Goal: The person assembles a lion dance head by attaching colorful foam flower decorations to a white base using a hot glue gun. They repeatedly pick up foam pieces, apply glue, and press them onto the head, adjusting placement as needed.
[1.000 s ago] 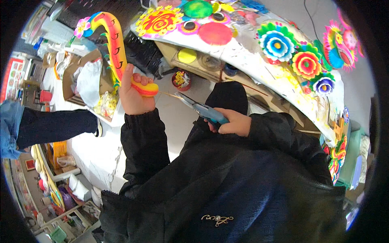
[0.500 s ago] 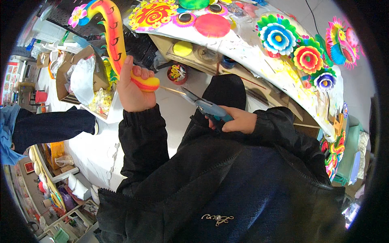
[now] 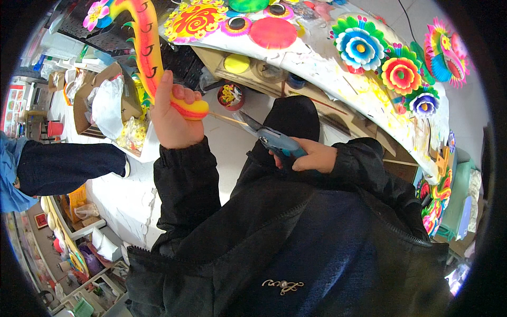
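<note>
My left hand is closed around the lower end of a curved yellow-and-red figure with black curl marks and small green spikes. At its upper end sit a blue piece and a pink flower. A thin wooden stick juts from the figure's lower tip toward the right. My right hand grips grey-blue handled cutters, whose jaws are spread at the stick's far end. Whether the blades touch the stick, I cannot tell.
A paint-stained white table curves across the top, bearing coloured flowers and round painted pieces. Below it stands a red bowl of scraps. At left are a cardboard box and another person's leg.
The figure and my left hand have shifted slightly left and up in view. The cutters have moved a little right, and their jaws look wider apart.
</note>
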The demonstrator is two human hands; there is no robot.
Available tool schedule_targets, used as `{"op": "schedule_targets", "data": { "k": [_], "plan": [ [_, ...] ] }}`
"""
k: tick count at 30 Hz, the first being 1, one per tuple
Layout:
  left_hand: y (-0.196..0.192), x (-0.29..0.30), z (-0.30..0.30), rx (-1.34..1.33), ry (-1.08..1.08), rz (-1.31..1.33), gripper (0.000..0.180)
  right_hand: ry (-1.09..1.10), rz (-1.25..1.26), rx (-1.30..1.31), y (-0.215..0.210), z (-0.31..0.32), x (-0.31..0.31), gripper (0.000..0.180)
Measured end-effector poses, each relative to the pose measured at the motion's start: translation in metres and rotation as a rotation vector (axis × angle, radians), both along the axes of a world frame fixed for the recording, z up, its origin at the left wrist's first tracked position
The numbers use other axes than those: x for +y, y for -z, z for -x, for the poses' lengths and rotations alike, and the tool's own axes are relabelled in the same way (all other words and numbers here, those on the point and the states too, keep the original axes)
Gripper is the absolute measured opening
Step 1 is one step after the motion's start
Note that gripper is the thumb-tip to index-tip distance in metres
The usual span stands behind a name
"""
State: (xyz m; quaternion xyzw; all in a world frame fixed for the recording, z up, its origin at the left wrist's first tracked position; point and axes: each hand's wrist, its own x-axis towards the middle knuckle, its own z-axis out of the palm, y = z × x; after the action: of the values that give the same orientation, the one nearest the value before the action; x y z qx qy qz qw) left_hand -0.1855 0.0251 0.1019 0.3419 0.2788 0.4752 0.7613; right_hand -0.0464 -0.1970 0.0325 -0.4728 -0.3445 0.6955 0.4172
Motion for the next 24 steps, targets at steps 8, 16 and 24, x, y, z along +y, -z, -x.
{"op": "schedule_targets", "data": {
  "k": [8, 16, 24],
  "plan": [
    [0.010, 0.012, 0.007, 0.004, 0.011, 0.055, 0.013, 0.041, 0.019, 0.051, 0.005, 0.009, 0.002, 0.061],
    [0.012, 0.030, 0.015, -0.004, -0.066, 0.023, 0.015, 0.206, -0.025, -0.180, 0.019, 0.011, 0.003, 0.037],
    [0.029, 0.060, -0.060, 0.249, 0.561, -0.034, 0.021, 0.385, 0.166, 0.046, 0.034, -0.012, -0.035, 0.047]
  ]
}}
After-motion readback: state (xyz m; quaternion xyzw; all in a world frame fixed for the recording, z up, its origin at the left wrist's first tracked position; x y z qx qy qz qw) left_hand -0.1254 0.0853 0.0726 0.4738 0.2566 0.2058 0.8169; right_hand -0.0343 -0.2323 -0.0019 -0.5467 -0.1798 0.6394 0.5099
